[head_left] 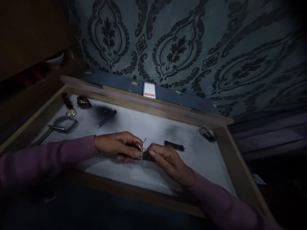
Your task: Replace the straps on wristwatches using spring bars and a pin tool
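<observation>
Head view: a watch case is held by the left hand above the near middle of a shallow wooden tray, its fingers clamped on the case. A dark strap piece is pinched between the thumb and fingers of the right hand, with its left end against the right side of the case; whether the two are joined cannot be told. Just behind the fingers, a thin dark sliver is seen. On the white lining, another dark strap piece is laid just beyond the right hand, and a watch is placed in the far right corner. At the far left, a brown watch, a black-strapped watch and a grey strap loop are grouped. Between these and the left hand, a dark flat strip is seen.
</observation>
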Action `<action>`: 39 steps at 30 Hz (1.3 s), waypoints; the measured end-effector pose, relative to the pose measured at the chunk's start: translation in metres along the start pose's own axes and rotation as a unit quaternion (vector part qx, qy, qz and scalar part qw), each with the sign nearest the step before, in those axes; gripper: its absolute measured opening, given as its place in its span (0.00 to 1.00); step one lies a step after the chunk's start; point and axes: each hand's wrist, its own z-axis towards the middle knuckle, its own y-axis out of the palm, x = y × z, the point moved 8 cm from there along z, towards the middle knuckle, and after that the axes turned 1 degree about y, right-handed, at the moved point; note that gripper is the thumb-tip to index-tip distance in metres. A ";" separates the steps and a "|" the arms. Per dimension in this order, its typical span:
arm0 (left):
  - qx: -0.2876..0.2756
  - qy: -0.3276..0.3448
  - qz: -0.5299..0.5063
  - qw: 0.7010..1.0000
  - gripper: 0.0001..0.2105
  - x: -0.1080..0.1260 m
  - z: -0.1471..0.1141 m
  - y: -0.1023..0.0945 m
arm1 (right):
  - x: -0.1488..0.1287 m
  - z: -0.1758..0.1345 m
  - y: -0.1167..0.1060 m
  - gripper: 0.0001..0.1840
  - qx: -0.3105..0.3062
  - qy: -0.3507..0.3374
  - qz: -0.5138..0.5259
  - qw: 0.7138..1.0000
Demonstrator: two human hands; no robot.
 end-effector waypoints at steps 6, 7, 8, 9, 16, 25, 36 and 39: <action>-0.006 0.009 -0.094 0.996 0.13 -0.006 0.004 0.005 | 0.009 -0.004 0.005 0.21 -0.010 0.075 0.137 0.988; -0.004 0.011 -0.094 0.995 0.13 -0.006 0.004 0.005 | 0.010 -0.004 0.005 0.21 -0.009 0.080 0.150 0.985; -0.002 0.014 -0.092 0.996 0.12 -0.005 0.004 0.004 | 0.010 -0.003 0.005 0.21 -0.008 0.081 0.155 0.985; 0.000 0.017 -0.086 0.996 0.12 -0.004 0.004 0.003 | 0.010 -0.003 0.005 0.21 -0.008 0.077 0.151 0.985; 0.021 0.027 0.056 0.998 0.10 0.007 0.000 -0.003 | -0.010 0.002 -0.006 0.18 0.012 -0.017 -0.067 0.998; 0.120 0.059 0.303 0.944 0.11 0.016 -0.004 -0.008 | -0.002 -0.005 -0.002 0.13 0.029 -0.019 -0.313 0.949; 0.205 0.062 0.430 0.877 0.08 0.022 -0.006 -0.006 | 0.005 -0.004 -0.006 0.13 0.043 0.050 -0.302 0.951; 0.156 0.018 0.272 0.950 0.11 0.010 -0.002 -0.011 | 0.006 0.000 -0.011 0.18 0.027 0.055 -0.174 0.983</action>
